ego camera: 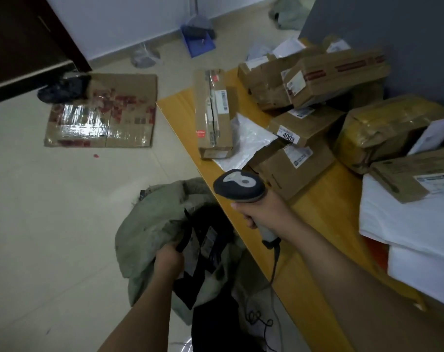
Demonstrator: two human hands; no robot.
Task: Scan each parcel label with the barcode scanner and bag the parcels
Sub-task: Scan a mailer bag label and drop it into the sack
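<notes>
At the upper left of the frame a dark door (25, 39) stands over a pale tiled floor, and just right of it a crumpled black bag (63, 88) lies against a flattened cardboard sheet (99, 110) with red print and shiny tape. Farther right, at the top, a blue dustpan (199, 41) rests by the wall. In the lower centre a grey-green sack (149, 229) stands open on the floor beside the table's edge. The left hand (168, 257) is clenched around its near rim, holding the mouth open. A black parcel (208, 240) with a pale label lies inside the sack, and whether the fingers also pinch its edge cannot be told. To the right, the right hand (261, 212) grasps the handle of the barcode scanner (238, 185), head up and turned towards the left, over the edge of the table (325, 199). The scanner's cable (275, 262) hangs from the handle towards the floor. On the table, a long carton (213, 113) lies near the far corner, partly on a white mailer (248, 138). Right of that sits a box labelled 4003 (304, 128), atop another box, with a heap of cartons (317, 77) behind it. At the right a yellow-taped parcel (388, 130) sits beside a small labelled box (411, 179) resting on stacked white bags (406, 229).
</notes>
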